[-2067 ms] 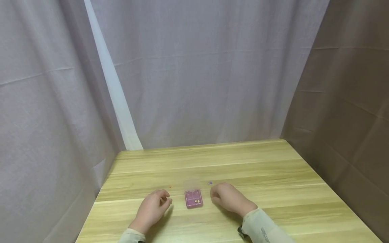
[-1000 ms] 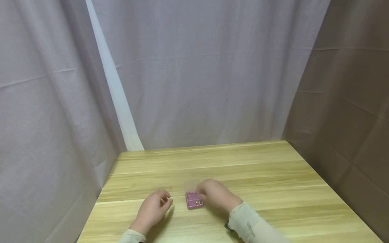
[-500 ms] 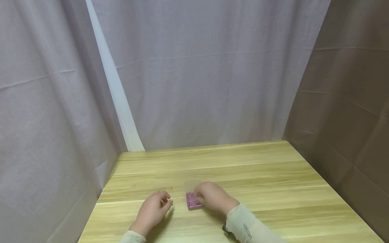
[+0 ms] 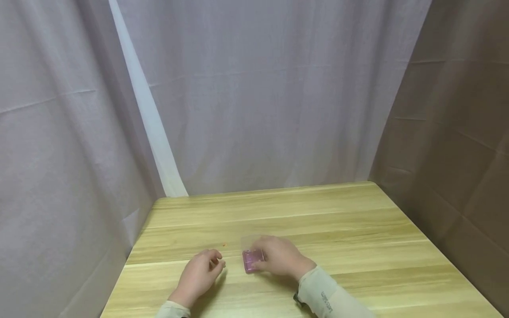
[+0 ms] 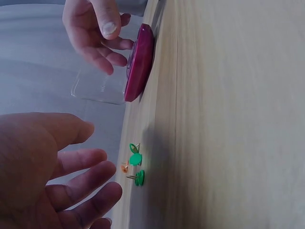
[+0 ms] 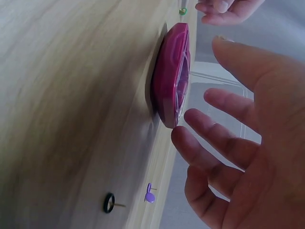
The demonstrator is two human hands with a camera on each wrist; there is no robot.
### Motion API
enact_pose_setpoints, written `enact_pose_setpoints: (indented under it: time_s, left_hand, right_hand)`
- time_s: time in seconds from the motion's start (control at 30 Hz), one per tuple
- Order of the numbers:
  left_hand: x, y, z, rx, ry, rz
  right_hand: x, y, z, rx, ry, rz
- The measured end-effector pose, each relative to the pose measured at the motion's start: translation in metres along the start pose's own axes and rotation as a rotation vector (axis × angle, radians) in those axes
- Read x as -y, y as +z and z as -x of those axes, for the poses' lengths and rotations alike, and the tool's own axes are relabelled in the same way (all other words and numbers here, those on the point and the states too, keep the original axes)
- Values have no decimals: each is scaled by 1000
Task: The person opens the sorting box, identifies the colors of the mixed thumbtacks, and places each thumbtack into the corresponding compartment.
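Observation:
A small magenta compartment box (image 4: 247, 261) sits on the table, its clear lid (image 5: 100, 88) swung back. Over the box's right side is my right hand (image 4: 282, 258), which covers part of the compartments. The right wrist view shows its fingers spread apart and nothing between them, fingertips right at the box rim. To the left of the box hovers my left hand (image 4: 200, 274), fingers loosely bent and holding nothing. Several green thumbtacks (image 5: 136, 159) and an orange thumbtack (image 5: 125, 167) lie near the left fingertips. Below the right hand are a purple thumbtack (image 6: 150, 196) and a black thumbtack (image 6: 109, 203).
The wooden table (image 4: 338, 216) stretches back to a grey curtain (image 4: 258, 110). More cloth hangs along the left and right sides, with a pale strip (image 4: 147, 101) at the back left.
My right hand has come left from beside the box to over it, and its curled fingers have spread. Gold thumbtacks seen in the box earlier are now covered. The left hand stays put.

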State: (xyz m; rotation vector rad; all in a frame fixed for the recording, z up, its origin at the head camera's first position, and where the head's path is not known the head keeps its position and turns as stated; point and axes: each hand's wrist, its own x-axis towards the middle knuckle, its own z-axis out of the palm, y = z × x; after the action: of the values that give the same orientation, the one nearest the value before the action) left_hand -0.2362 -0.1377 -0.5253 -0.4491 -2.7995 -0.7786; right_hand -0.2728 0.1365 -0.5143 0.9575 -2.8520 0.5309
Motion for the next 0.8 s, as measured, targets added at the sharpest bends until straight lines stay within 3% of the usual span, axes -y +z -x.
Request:
enact_pose_setpoints:
  time_s: [0.57,0.8]
  left_hand:
    - [-3,1,-2,3,-23,-1]
    - [-4,0,-1,-15,-26,-1]
  right_hand:
    - [-16,-9,20,-12,7,-58]
    - [-28,-16,28,-26,12,-17]
